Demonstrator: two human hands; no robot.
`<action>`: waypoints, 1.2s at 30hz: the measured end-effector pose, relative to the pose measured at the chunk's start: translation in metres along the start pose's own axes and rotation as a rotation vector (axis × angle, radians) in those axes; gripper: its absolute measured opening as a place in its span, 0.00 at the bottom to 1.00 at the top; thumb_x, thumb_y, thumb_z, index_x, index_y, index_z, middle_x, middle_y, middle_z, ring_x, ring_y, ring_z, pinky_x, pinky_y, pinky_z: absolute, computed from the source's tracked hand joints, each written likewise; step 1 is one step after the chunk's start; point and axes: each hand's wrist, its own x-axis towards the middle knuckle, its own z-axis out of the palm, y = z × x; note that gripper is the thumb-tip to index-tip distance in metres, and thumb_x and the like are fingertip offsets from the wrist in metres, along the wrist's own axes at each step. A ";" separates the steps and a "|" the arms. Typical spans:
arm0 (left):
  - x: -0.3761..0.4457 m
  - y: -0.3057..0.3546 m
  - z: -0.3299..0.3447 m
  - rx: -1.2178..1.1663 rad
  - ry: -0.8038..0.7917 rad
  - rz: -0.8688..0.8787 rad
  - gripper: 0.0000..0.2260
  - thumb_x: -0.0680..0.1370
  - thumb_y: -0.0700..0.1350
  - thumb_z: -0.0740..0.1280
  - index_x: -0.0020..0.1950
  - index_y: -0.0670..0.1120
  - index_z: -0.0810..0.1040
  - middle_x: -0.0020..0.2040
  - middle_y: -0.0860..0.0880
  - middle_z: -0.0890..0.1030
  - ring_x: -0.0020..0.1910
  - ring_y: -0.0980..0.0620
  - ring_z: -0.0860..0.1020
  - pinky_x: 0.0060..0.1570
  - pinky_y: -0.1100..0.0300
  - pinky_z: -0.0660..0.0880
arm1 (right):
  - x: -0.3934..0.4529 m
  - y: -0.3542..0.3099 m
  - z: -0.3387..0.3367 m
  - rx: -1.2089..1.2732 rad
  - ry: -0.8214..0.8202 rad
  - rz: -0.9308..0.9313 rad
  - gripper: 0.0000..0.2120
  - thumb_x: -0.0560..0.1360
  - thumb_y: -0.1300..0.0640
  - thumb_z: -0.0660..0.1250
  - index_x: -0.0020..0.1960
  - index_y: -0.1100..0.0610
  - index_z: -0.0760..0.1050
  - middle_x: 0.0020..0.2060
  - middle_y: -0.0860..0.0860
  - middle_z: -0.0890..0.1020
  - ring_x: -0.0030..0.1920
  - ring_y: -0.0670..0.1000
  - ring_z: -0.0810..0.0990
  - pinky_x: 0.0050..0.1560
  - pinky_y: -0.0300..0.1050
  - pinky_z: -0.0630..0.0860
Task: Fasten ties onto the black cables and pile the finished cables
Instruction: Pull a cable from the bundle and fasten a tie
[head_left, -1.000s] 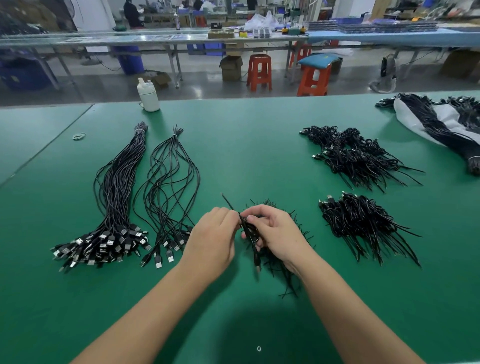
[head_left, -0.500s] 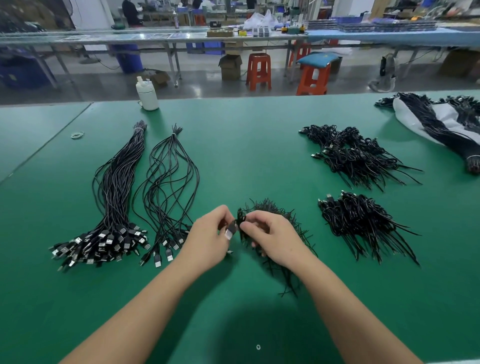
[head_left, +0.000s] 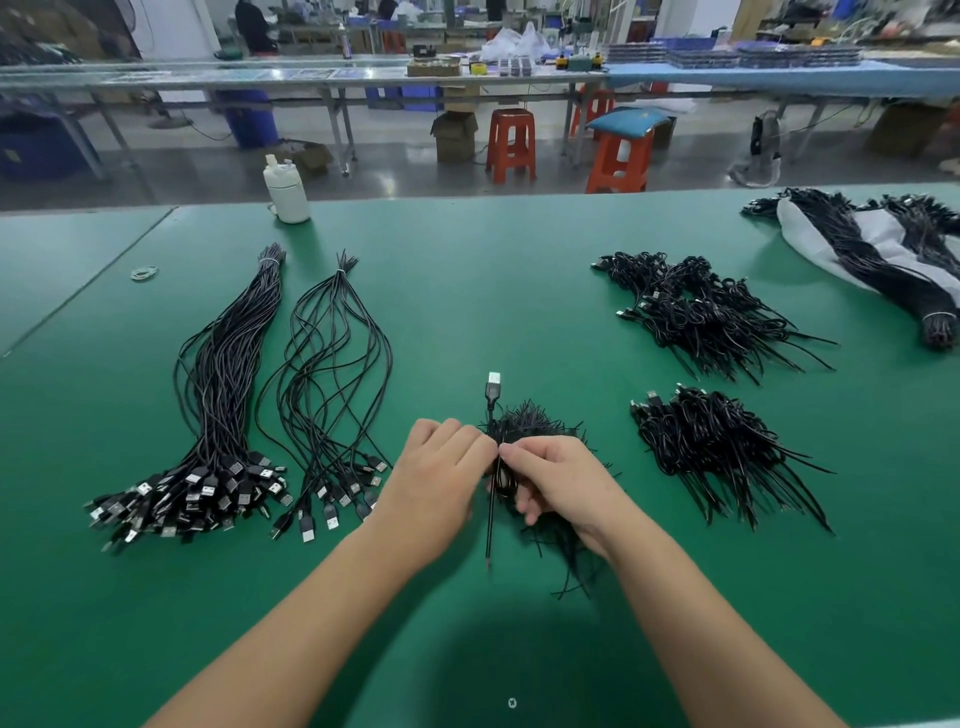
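Left hand and right hand both pinching one coiled black cable, fingers curled, plug pointing far. Directly over loose tie heap on green table. Finished piles right, untied bundles left.

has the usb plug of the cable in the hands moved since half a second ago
Yes. The usb plug sat between the fingertips of both hands; now it sticks up beyond them, toward the white bottle, clear of the tie pile.
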 end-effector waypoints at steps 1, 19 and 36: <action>0.000 0.001 0.003 -0.015 0.006 -0.006 0.07 0.72 0.35 0.60 0.44 0.44 0.76 0.40 0.50 0.76 0.40 0.45 0.73 0.44 0.53 0.69 | 0.000 0.000 -0.001 0.021 0.003 0.001 0.13 0.81 0.54 0.65 0.45 0.62 0.81 0.42 0.64 0.85 0.27 0.50 0.73 0.26 0.41 0.72; -0.069 -0.071 0.079 0.112 -0.353 -0.610 0.13 0.80 0.46 0.63 0.62 0.44 0.78 0.62 0.47 0.78 0.64 0.48 0.74 0.64 0.49 0.68 | 0.030 0.016 -0.159 -1.118 0.730 0.233 0.17 0.76 0.48 0.68 0.34 0.58 0.81 0.27 0.53 0.79 0.30 0.54 0.79 0.30 0.41 0.74; -0.072 -0.070 0.079 0.045 -0.294 -0.645 0.13 0.78 0.43 0.65 0.62 0.42 0.80 0.63 0.45 0.80 0.67 0.47 0.74 0.67 0.48 0.67 | 0.053 0.045 -0.169 -1.428 0.659 0.370 0.19 0.76 0.46 0.70 0.37 0.57 0.67 0.26 0.50 0.73 0.28 0.52 0.74 0.29 0.40 0.64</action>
